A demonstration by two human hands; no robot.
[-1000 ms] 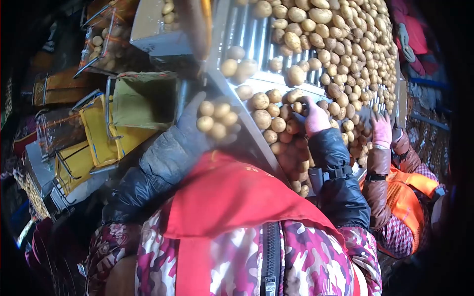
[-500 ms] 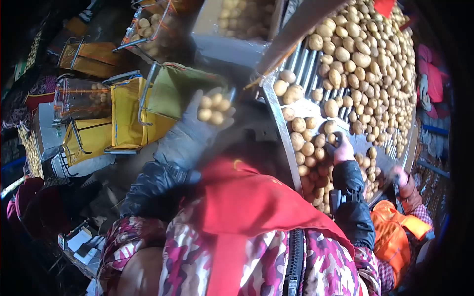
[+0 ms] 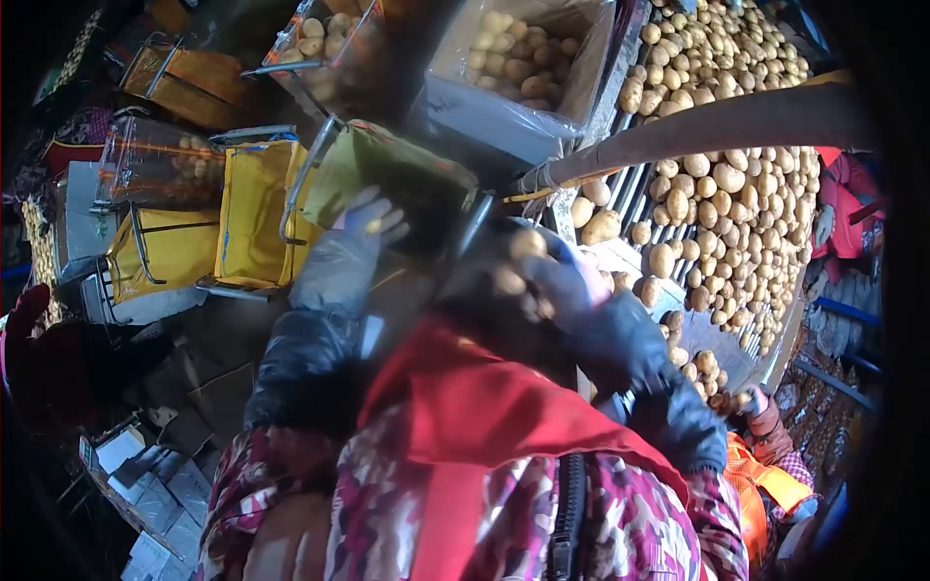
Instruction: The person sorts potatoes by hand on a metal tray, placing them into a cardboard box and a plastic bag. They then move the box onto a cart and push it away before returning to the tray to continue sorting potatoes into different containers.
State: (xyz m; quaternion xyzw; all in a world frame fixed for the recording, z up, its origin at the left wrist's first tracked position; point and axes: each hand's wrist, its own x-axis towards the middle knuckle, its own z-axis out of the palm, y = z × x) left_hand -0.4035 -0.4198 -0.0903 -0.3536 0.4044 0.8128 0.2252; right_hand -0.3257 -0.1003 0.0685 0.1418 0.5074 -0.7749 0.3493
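Observation:
My gloved left hand [image 3: 373,218] is open, fingers spread, at the near rim of a green bag [image 3: 383,174] that hangs open on a metal frame. A small yellowish patch shows at its palm. My right hand [image 3: 567,276], smeared by motion, is closed around several potatoes [image 3: 528,244] in front of my chest, left of the sorting table. The bag's inside is in dark shadow. Behind the right arm, loose potatoes [image 3: 707,368] lie on the table.
A roller table [image 3: 630,208] heaped with potatoes fills the right side, with a wrapped bar [image 3: 697,136] across it. A lined box [image 3: 504,116] of potatoes stands ahead. Yellow bags [image 3: 257,213] on frames hang left. Co-workers [image 3: 852,198] stand at the right.
The potatoes that lay in my left hand are gone from it, and its fingers are spread. My right hand has moved left off the table with potatoes. The view has shifted.

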